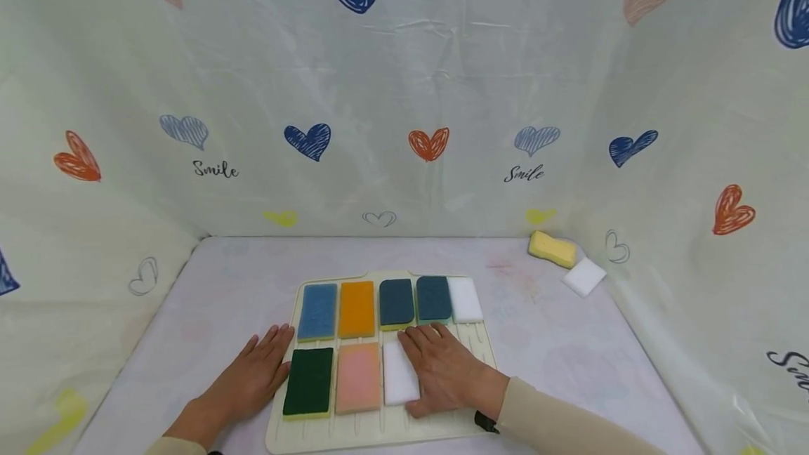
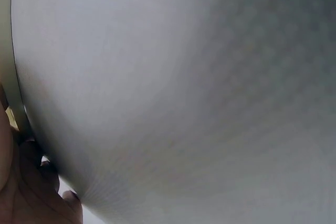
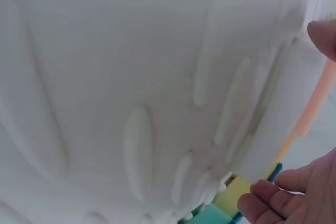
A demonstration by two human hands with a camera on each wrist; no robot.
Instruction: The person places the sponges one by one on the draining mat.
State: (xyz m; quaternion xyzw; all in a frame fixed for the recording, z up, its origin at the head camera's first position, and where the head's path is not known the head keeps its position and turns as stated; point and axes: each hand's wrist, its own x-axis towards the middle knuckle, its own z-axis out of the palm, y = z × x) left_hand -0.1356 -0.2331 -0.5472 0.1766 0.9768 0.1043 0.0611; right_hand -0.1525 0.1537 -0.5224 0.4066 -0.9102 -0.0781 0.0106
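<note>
In the head view, a ribbed cream tray (image 1: pixel 436 428) holds sponges in two rows. My right hand (image 1: pixel 445 371) spans a white sponge (image 1: pixel 398 378) in the front row, fingertips at its far end and thumb at its near end. The right wrist view shows the thumb (image 3: pixel 323 38) and fingers (image 3: pixel 283 195) at opposite ends of that white sponge (image 3: pixel 270 121). My left hand (image 1: pixel 249 378) rests with fingers extended against the tray's left edge, beside a dark green sponge (image 1: pixel 308 381). A pink sponge (image 1: pixel 358 378) lies between the green and white ones.
Along the back row lie a blue sponge (image 1: pixel 317 311), an orange one (image 1: pixel 357 309), two dark blue ones (image 1: pixel 397 300) and a white one (image 1: pixel 465 300). Off the tray, a yellow sponge (image 1: pixel 552 249) and another white sponge (image 1: pixel 584 277) lie at the table's far right corner.
</note>
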